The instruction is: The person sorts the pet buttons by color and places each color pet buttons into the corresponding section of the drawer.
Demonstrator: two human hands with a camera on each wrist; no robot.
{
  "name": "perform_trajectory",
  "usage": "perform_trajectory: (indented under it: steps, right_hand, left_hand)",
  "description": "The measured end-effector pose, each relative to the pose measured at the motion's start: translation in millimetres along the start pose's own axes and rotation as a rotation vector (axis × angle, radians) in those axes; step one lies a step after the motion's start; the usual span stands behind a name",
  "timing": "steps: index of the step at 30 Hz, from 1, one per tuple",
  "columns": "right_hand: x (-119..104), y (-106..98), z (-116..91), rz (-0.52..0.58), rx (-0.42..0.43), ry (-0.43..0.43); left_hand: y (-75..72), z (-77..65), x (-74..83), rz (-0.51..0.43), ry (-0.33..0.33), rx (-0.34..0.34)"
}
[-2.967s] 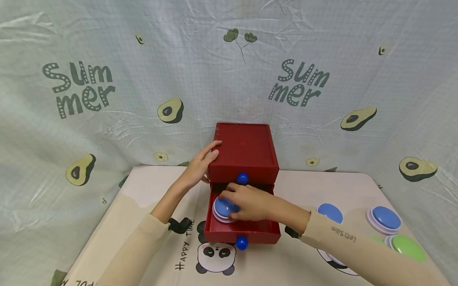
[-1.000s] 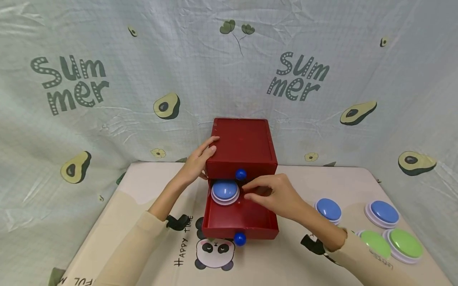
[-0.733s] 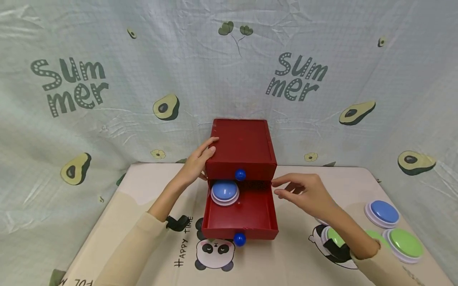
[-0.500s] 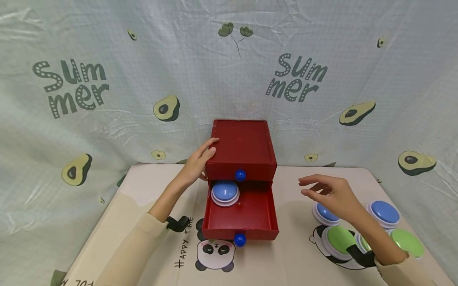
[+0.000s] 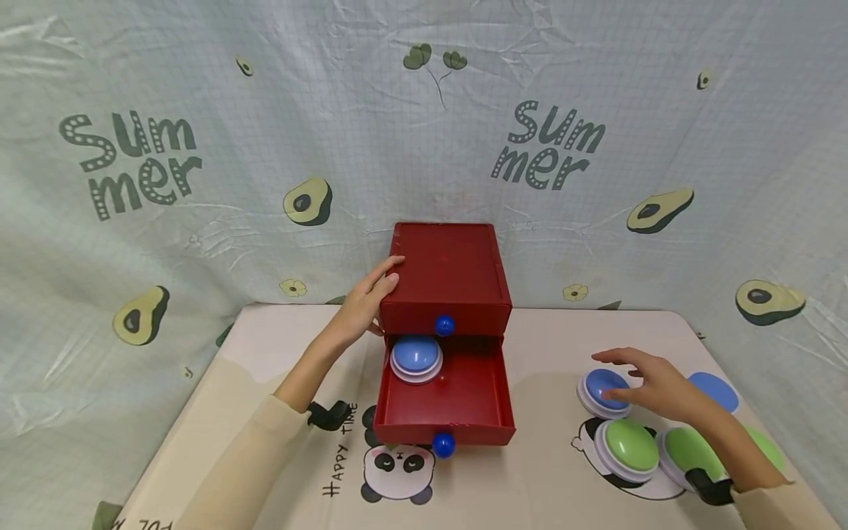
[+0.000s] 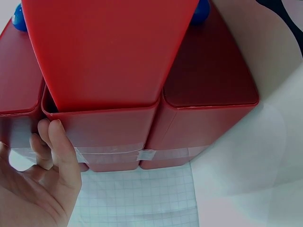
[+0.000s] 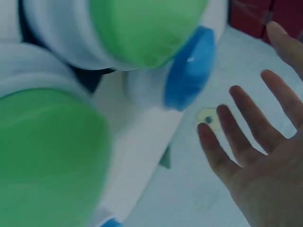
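A red drawer cabinet (image 5: pixel 450 261) has a drawer (image 5: pixel 450 408) pulled out, with a blue knob (image 5: pixel 444 444) on its front. Inside that drawer, at the back left, sits a blue push button (image 5: pixel 416 355) on a white base. My left hand (image 5: pixel 358 309) rests against the cabinet's left side, fingertips at its top edge; the left wrist view shows the fingers touching the red side wall (image 6: pixel 109 127). My right hand (image 5: pixel 662 383) hovers at another blue push button (image 5: pixel 599 384) on the table, thumb overlapping it in the head view, fingers spread and holding nothing.
Several green push buttons (image 5: pixel 631 444) stand on the table (image 5: pixel 543 471) in front of and below my right arm. Another blue push button (image 5: pixel 718 390) is partly hidden behind that arm. A printed curtain (image 5: pixel 371 132) hangs close behind the cabinet.
My right hand has let go of the blue push button, now farther back in the drawer, and moved right out of it to the table's blue push button. My left hand stays put.
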State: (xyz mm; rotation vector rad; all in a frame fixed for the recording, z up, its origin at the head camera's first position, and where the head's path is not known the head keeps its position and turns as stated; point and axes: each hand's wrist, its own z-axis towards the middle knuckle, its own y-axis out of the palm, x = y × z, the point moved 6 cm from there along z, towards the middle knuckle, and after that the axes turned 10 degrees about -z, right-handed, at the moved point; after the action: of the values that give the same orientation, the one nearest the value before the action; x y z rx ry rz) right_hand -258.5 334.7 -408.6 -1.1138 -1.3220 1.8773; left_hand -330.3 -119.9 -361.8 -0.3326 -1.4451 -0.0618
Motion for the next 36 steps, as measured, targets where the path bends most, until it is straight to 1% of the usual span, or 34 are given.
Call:
perform_trajectory:
  steps: [2,5,9,12,16,23,30,33,36]
  right_hand:
    - [7,6,-1,0.010,-0.044,0.024]
    - [15,12,-3,0.032,-0.090,0.054]
    - [23,18,-5,0.077,-0.123,0.072]
    - [27,22,-6,0.115,-0.128,0.071]
    - [31,26,-7,0.130,-0.118,0.063]
    - [30,33,-6,0.131,-0.155,0.076]
    - [31,34,-6,0.123,-0.147,0.099]
    - [29,35,-7,0.132,-0.159,0.094]
    - [28,34,-7,0.138,-0.150,0.092]
  left_hand:
    - [0.4,-0.3,0.8,-0.002,0.003,0.001]
    - [0.8,-0.9,1.8,0.000,0.006,0.002]
    - [0.5,-1.4,2.2,0.003,0.006,0.003]
    - [0.2,-0.8,2.2,0.003,0.010,0.003]
    - [-0.5,0.3,1.8,0.001,0.015,0.002]
    - [-1.2,0.1,2.8,0.003,0.021,0.000]
    - [-0.6,-1.6,3.4,0.014,0.024,0.005]
    - [-0.2,-2.5,2.2,0.013,0.023,0.004]
    - [-0.3,-2.8,0.3,0.011,0.020,-0.001]
